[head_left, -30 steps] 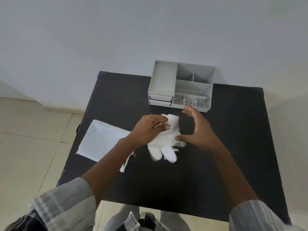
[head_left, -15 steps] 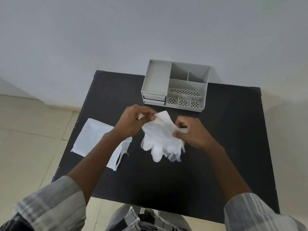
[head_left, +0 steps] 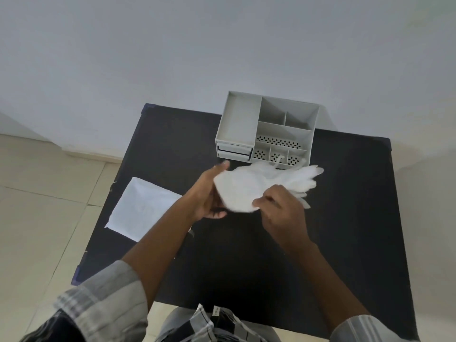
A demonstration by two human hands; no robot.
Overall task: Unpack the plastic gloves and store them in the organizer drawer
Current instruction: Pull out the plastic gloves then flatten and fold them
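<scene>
both hands on the gloves (head_left: 259, 185): left hand (head_left: 209, 193) cups the cuff end from below, right hand (head_left: 278, 206) pinches the near edge. i see the stack held above the table (head_left: 345, 218), fingers pointing right, just in front of the organizer (head_left: 266, 129). drawers (head_left: 234, 152) closed. wrapper (head_left: 143, 208) lies flat at left.

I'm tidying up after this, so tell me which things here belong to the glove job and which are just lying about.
Part of the job:
gloves, held by left hand and right hand
organizer, drawers closed

Lying about:
white wrapper on the table, apparently the gloves' emptied packet
</scene>
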